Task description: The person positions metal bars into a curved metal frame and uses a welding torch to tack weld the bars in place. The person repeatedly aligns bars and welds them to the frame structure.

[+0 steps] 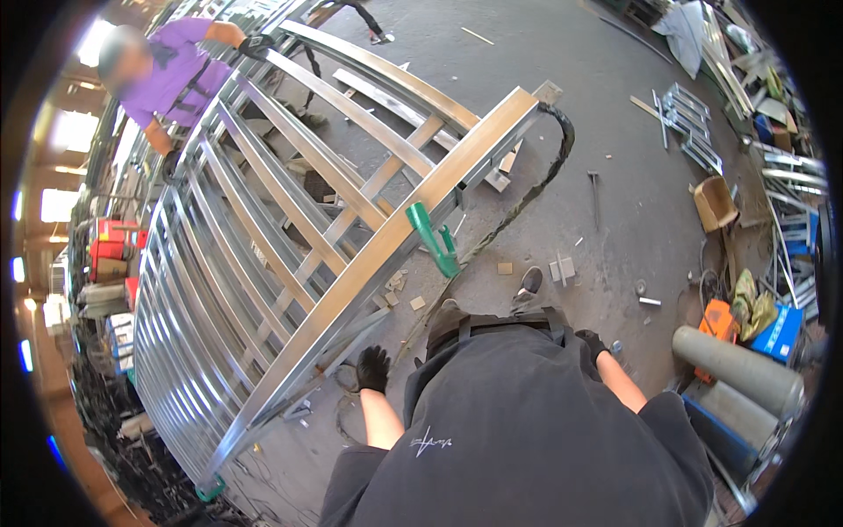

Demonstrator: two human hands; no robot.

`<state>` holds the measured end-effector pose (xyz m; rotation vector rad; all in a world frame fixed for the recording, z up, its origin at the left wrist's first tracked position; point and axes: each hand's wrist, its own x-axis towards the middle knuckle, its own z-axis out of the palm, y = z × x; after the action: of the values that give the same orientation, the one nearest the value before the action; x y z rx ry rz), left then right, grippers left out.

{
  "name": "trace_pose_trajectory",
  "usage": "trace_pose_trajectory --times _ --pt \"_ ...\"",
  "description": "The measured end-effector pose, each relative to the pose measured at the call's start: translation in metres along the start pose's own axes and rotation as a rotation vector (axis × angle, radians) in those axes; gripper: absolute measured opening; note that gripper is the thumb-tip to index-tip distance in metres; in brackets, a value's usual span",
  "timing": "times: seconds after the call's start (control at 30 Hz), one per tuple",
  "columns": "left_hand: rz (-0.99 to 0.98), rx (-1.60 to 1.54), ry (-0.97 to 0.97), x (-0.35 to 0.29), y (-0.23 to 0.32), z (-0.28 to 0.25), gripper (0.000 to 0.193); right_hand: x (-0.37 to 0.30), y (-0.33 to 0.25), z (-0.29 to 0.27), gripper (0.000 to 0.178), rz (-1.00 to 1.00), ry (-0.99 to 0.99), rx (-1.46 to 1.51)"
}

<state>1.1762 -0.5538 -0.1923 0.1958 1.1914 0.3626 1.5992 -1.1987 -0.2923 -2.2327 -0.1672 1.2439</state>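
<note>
My left hand [373, 369], in a black glove, hangs beside my body near the long metal frame [457, 171]. Its fingers are spread, and I see nothing in them. At my right side is my right hand [593, 344], also black-gloved; its fingers are too small and partly covered to read. The frame is a row of many shiny parallel bars joined to a flat end rail. A green bracket-like piece [432, 239] sits at the rail's outer side, close to my feet. Across the frame, a person in a purple shirt [189, 75] has both gloved hands on it.
A dark wrapped cable [527, 198] curves from the frame's corner to the floor. Small wooden blocks [505, 268] and a hammer-like tool [594, 198] lie on the concrete. To the right are a grey cylinder [738, 369], a cardboard box [714, 204] and metal stock.
</note>
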Motion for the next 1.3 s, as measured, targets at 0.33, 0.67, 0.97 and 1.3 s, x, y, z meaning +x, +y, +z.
trace_pose_trajectory --times 0.33,0.67,0.97,1.3 --pt "0.649 0.369 -0.373 -0.099 -0.011 0.315 0.038 0.163 -0.084 -0.279 0.038 0.11 0.183 0.648" --pt "1.701 2.163 -0.435 0.004 -0.001 0.671 0.102 0.102 -0.119 -0.11 0.077 0.303 0.272 -0.025" --pt "1.884 2.234 -0.598 0.087 -0.027 0.671 0.111 0.014 0.015 0.019 0.06 0.748 0.773 0.543" --pt "1.589 2.358 -0.337 0.099 -0.041 0.694 0.111 0.228 0.229 0.06 0.066 0.428 -0.068 0.103"
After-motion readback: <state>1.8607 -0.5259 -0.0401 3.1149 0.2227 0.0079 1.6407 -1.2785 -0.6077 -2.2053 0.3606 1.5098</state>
